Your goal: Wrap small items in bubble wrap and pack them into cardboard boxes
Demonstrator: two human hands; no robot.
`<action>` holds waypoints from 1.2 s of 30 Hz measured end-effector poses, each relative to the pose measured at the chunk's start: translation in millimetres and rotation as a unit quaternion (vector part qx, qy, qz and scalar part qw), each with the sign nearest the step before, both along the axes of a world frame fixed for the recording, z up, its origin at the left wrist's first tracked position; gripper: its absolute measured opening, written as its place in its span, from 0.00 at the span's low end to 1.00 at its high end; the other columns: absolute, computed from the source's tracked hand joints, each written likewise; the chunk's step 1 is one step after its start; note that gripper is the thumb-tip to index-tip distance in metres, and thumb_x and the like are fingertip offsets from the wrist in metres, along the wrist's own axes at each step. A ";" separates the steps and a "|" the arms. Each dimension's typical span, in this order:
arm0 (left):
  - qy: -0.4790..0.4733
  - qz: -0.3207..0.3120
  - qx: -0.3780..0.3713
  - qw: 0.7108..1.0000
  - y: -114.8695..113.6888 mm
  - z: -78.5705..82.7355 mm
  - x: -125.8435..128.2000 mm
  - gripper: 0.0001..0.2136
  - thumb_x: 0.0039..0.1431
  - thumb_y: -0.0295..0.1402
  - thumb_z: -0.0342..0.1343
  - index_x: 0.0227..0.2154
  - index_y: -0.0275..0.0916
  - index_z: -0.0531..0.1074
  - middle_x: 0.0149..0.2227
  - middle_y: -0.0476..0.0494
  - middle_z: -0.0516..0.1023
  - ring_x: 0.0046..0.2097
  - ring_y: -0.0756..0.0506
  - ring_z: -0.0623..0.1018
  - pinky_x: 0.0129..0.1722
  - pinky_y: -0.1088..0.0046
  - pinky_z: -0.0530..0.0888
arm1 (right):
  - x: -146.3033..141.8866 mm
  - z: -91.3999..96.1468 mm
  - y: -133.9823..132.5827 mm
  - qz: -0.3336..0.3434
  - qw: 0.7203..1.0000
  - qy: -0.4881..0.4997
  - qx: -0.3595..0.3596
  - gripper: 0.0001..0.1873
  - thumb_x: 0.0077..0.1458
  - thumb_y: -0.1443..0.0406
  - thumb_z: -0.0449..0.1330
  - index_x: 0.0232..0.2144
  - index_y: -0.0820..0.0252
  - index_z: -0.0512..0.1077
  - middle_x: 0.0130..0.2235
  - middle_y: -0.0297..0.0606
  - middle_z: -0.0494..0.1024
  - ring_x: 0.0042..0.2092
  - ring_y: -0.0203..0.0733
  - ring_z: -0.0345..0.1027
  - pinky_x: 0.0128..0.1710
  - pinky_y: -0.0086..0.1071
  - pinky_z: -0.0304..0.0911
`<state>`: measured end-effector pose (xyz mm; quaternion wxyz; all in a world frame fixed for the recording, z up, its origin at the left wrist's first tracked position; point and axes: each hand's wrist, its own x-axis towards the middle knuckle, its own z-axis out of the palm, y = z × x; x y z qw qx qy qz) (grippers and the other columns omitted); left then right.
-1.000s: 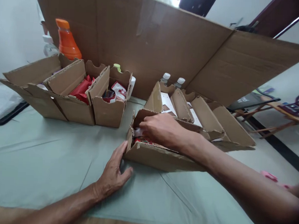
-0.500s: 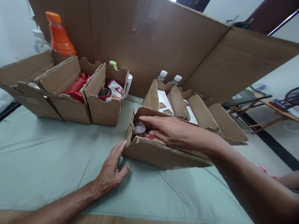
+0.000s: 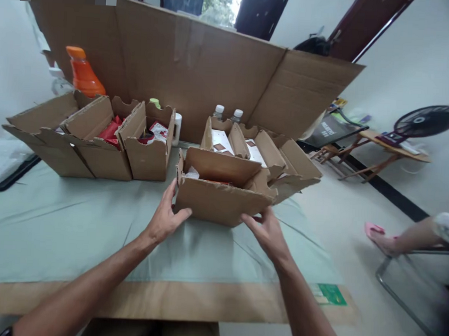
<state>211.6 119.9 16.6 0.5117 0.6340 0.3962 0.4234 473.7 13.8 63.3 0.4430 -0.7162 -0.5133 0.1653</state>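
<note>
A long open cardboard box [image 3: 222, 203] stands crosswise in front of me on the green cloth. At its left end, my left hand [image 3: 166, 215] grips it, thumb along the front wall and fingers behind the end wall. My right hand [image 3: 266, 233] holds the lower right corner, thumb toward the front and fingers round the end. Inside the box, a whitish translucent item [image 3: 192, 173] shows at the left, with a bit of something red beside it. The high front wall hides most of the contents.
Cardboard boxes [image 3: 149, 159] with red packets stand at the left, an orange bottle [image 3: 85, 75] behind them. More boxes [image 3: 290, 159], some holding white cartons, adjoin the held box. A tall cardboard panel [image 3: 214, 67] rises behind. Another person's leg [image 3: 412, 237] is at the right.
My right hand has come out of the box and moved to its right end. My left hand now grips the left end more fully. The view has shifted.
</note>
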 end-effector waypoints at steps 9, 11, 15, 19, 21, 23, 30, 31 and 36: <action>0.015 0.053 -0.018 0.998 -91.4 -5.8 -84.4 0.28 0.58 0.43 0.63 0.60 0.44 0.66 0.58 0.38 0.76 0.60 0.35 0.76 0.62 0.52 0.73 | -74.8 -14.1 -66.0 0.029 0.999 -0.007 0.035 0.19 0.57 0.52 0.64 0.45 0.58 0.76 0.45 0.46 0.83 0.46 0.56 0.77 0.49 0.48 0.72; 0.022 0.115 -0.026 0.993 -92.7 2.7 -105.1 0.30 0.56 0.45 0.64 0.60 0.43 0.67 0.57 0.38 0.76 0.58 0.35 0.77 0.60 0.52 0.75 | -92.9 -5.1 -56.3 0.067 0.997 -0.007 0.044 0.18 0.57 0.55 0.63 0.46 0.57 0.75 0.45 0.45 0.83 0.45 0.54 0.76 0.47 0.45 0.72; 0.024 0.147 -0.006 0.989 -60.6 38.7 -84.0 0.34 0.50 0.42 0.67 0.60 0.39 0.66 0.53 0.37 0.78 0.52 0.36 0.79 0.57 0.50 0.77 | -91.1 9.2 -16.7 0.076 0.994 0.011 0.082 0.20 0.54 0.56 0.62 0.46 0.59 0.73 0.43 0.45 0.82 0.40 0.50 0.75 0.42 0.42 0.71; -0.023 0.044 0.051 0.997 -60.1 43.3 -43.9 0.35 0.53 0.37 0.62 0.65 0.40 0.61 0.61 0.36 0.74 0.60 0.36 0.75 0.63 0.52 0.71 | -68.6 -1.2 -39.5 -0.042 0.995 -0.005 0.091 0.23 0.54 0.50 0.64 0.45 0.59 0.73 0.42 0.45 0.82 0.42 0.52 0.75 0.43 0.45 0.71; -0.016 0.021 0.040 0.999 -78.0 31.0 -45.7 0.32 0.56 0.36 0.61 0.64 0.41 0.63 0.62 0.36 0.73 0.62 0.36 0.73 0.65 0.53 0.69 | -69.6 -12.3 -68.0 -0.073 0.993 -0.014 0.091 0.25 0.56 0.50 0.64 0.49 0.59 0.73 0.46 0.47 0.82 0.48 0.56 0.76 0.47 0.46 0.72; -0.012 0.037 0.012 0.999 -92.3 16.3 -62.4 0.28 0.57 0.36 0.61 0.61 0.40 0.66 0.59 0.36 0.76 0.62 0.36 0.74 0.63 0.54 0.71 | -82.5 -22.6 -85.6 -0.061 0.993 -0.023 0.095 0.24 0.58 0.51 0.64 0.50 0.58 0.74 0.48 0.47 0.82 0.52 0.58 0.75 0.51 0.48 0.71; -0.010 0.097 0.032 0.995 -32.7 17.8 -95.5 0.31 0.53 0.37 0.64 0.61 0.38 0.66 0.56 0.37 0.78 0.55 0.37 0.79 0.58 0.56 0.75 | -124.6 -31.3 -47.2 0.027 0.991 -0.010 0.128 0.22 0.62 0.57 0.61 0.56 0.56 0.69 0.53 0.48 0.78 0.53 0.53 0.74 0.54 0.49 0.72; -0.009 0.090 0.047 0.995 -19.7 20.4 -89.8 0.32 0.53 0.36 0.63 0.61 0.38 0.66 0.56 0.37 0.78 0.56 0.37 0.79 0.58 0.55 0.75 | -124.7 -34.4 -46.5 0.029 0.992 -0.006 0.126 0.22 0.62 0.57 0.60 0.57 0.56 0.68 0.53 0.48 0.78 0.52 0.52 0.75 0.52 0.49 0.73; -0.011 0.131 0.083 0.988 6.3 2.9 -60.3 0.36 0.55 0.36 0.62 0.67 0.40 0.60 0.64 0.33 0.69 0.64 0.35 0.71 0.65 0.50 0.67 | -108.6 -59.3 -67.8 0.038 0.995 0.005 0.089 0.30 0.63 0.59 0.59 0.66 0.53 0.61 0.60 0.50 0.74 0.56 0.54 0.74 0.48 0.49 0.75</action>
